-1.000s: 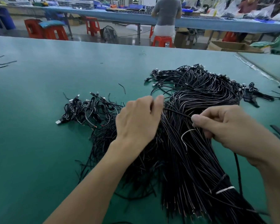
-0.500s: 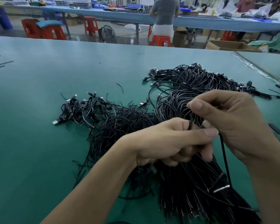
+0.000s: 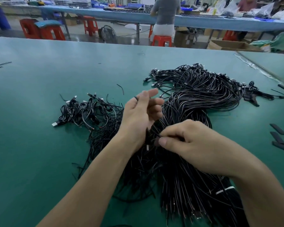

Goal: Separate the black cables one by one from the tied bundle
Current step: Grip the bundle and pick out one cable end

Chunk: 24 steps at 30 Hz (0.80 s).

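Tied bundle [image 3: 203, 95]: black cables on green table [image 3: 39, 145], white tie [image 3: 225, 190] at its near end, middle hidden by both forearms.
Right hand [image 3: 195, 145]: over bundle, pinching one cable [image 3: 156, 134].
Left hand [image 3: 141, 115]: at bundle's left edge, fingers spread.
Loose cable pile [image 3: 88, 110]: left of bundle.
Black strips [image 3: 279, 136]: right of bundle.

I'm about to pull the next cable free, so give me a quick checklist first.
1. Right hand pinches into the bundle: ok.
2. Only one cable in that pinch: cannot tell, strands overlap.
3. Left hand free to steady the bundle: cannot tell, something black shows at its fingers.
4. White tie away from both hands: ok.
5. Separated pile lies left of the left hand: ok.
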{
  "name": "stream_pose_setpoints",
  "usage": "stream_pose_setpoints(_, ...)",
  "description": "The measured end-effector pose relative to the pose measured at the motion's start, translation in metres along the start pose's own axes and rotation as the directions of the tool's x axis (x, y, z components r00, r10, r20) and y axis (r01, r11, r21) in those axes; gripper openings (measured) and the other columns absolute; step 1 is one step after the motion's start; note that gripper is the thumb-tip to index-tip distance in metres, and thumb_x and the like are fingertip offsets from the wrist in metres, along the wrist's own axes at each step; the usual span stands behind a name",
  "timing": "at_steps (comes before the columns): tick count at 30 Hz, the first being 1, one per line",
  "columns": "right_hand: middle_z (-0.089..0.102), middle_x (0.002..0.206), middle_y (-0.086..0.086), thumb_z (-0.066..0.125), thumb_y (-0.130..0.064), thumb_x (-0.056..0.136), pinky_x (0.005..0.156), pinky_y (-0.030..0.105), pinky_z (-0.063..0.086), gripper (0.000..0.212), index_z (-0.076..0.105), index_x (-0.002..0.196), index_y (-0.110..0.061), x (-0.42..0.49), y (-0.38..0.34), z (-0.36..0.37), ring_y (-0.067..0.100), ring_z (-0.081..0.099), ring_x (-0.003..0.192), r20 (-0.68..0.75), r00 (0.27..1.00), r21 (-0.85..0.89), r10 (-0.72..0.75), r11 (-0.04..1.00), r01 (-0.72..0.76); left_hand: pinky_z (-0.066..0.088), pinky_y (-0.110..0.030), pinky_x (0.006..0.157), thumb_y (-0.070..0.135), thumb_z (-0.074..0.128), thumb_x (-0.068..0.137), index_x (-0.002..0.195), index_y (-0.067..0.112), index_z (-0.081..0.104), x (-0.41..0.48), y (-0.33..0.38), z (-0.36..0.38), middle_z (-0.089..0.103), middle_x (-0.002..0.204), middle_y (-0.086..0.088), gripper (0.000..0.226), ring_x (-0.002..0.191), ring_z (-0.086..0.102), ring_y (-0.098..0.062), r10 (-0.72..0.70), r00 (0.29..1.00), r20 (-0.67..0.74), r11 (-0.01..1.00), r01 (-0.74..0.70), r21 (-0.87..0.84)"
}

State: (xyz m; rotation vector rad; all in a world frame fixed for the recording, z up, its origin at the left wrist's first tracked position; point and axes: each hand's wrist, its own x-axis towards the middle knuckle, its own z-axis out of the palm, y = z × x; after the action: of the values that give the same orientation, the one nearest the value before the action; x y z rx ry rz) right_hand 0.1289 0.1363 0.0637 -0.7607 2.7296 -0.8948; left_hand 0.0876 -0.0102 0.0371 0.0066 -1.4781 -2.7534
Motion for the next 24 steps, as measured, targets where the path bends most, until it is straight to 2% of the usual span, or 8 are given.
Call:
stream_pose_setpoints(4, 0.062, 0.061, -0.005, 0.060, -0.033, 0.093, 0.061, 0.026, 0.045, 0.024, 0.071, 0.077, -0.019, -0.003, 0.001, -0.011, 0.006, 0.055, 0.058, -0.255, 0.962, 0.026, -0.101, 0.993, 0.111, 0.057, -0.023, 0.058, 0.029, 0.036, 0.109, 0.089, 0.008, 0.069, -0.011, -0.003, 0.003, 0.073, 0.073, -0.004, 0.044, 0.064, 0.069, -0.013, -0.043, 0.969, 0.244, 0.871, -0.083, 0.484)
stream_pose_setpoints(7, 0.068, 0.060, -0.007, 0.068, -0.028, 0.088, 0.061, 0.017, 0.046, 0.016, 0.072, 0.073, -0.023, -0.004, 0.008, -0.019, 0.005, 0.065, 0.057, -0.398, 0.909, 0.110, -0.125, 0.977, 0.183, 0.036, -0.015, 0.034, 0.050, 0.029, 0.106, 0.068, 0.014, 0.066, -0.020, 0.001, 0.008, 0.065, 0.054, -0.001, 0.064, 0.035, 0.050, -0.007, -0.220, 0.903, 0.368, 0.809, -0.041, 0.586)
stream_pose_setpoints(10, 0.069, 0.058, -0.001, 0.077, -0.026, 0.081, 0.062, 0.027, 0.052, 0.009, 0.072, 0.077, -0.020, -0.002, 0.015, -0.018, 0.011, 0.067, 0.055, -0.469, 0.878, 0.235, -0.091, 0.946, 0.223, 0.024, -0.012, 0.032, 0.070, 0.021, 0.098, 0.055, 0.021, 0.062, -0.022, 0.002, 0.008, 0.055, 0.046, 0.002, 0.077, 0.029, 0.035, -0.006, -0.357, 0.861, 0.363, 0.771, 0.052, 0.635)
stream_pose_setpoints(12, 0.066, 0.061, 0.000, 0.082, -0.036, 0.077, 0.058, 0.033, 0.050, 0.018, 0.073, 0.078, -0.021, 0.002, 0.020, -0.015, 0.012, 0.060, 0.056, -0.520, 0.854, 0.316, -0.014, 0.926, 0.208, 0.022, -0.011, 0.032, 0.071, 0.030, 0.095, 0.053, 0.023, 0.052, -0.021, 0.006, 0.007, 0.041, 0.042, 0.007, 0.068, 0.029, 0.030, -0.004, -0.439, 0.807, 0.394, 0.816, 0.175, 0.550)
stream_pose_setpoints(16, 0.046, 0.054, -0.003, 0.065, -0.051, 0.080, 0.046, 0.025, 0.029, 0.021, 0.070, 0.070, -0.034, 0.007, 0.022, -0.006, 0.008, 0.035, 0.050, -0.471, 0.873, 0.412, 0.125, 0.907, 0.092, 0.018, -0.013, 0.027, 0.055, 0.040, 0.095, 0.056, 0.021, 0.045, -0.015, 0.016, 0.000, 0.033, 0.041, 0.011, 0.052, 0.026, 0.027, 0.001, -0.448, 0.710, 0.543, 0.889, 0.421, 0.182)
stream_pose_setpoints(20, 0.049, 0.052, -0.005, 0.061, -0.036, 0.095, 0.047, 0.024, 0.033, 0.026, 0.067, 0.070, -0.037, 0.011, 0.017, 0.008, 0.009, 0.039, 0.047, -0.246, 0.963, 0.187, 0.108, 0.980, -0.062, 0.042, -0.012, 0.034, 0.036, 0.043, 0.099, 0.070, 0.010, 0.073, -0.009, 0.017, 0.005, 0.060, 0.055, 0.004, 0.048, 0.039, 0.054, -0.002, -0.314, 0.845, 0.433, 0.882, 0.428, -0.195)
stream_pose_setpoints(22, 0.051, 0.049, -0.007, 0.060, -0.035, 0.096, 0.047, 0.017, 0.035, 0.025, 0.067, 0.072, -0.032, 0.009, 0.009, 0.011, 0.006, 0.042, 0.045, -0.126, 0.988, 0.063, 0.089, 0.995, -0.081, 0.060, -0.022, 0.058, 0.034, 0.038, 0.105, 0.090, 0.001, 0.076, -0.004, 0.012, 0.004, 0.075, 0.079, -0.009, 0.053, 0.066, 0.073, -0.014, -0.217, 0.924, 0.314, 0.909, 0.308, -0.280)
stream_pose_setpoints(24, 0.053, 0.050, -0.006, 0.059, -0.035, 0.096, 0.050, 0.016, 0.039, 0.023, 0.070, 0.078, -0.027, 0.004, 0.005, 0.007, 0.006, 0.047, 0.047, -0.059, 0.994, 0.003, 0.088, 0.996, -0.088, 0.062, -0.032, 0.077, 0.034, 0.033, 0.107, 0.105, 0.000, 0.069, 0.000, 0.006, 0.001, 0.076, 0.097, -0.013, 0.049, 0.089, 0.075, -0.022, -0.122, 0.970, 0.208, 0.962, 0.167, -0.214)
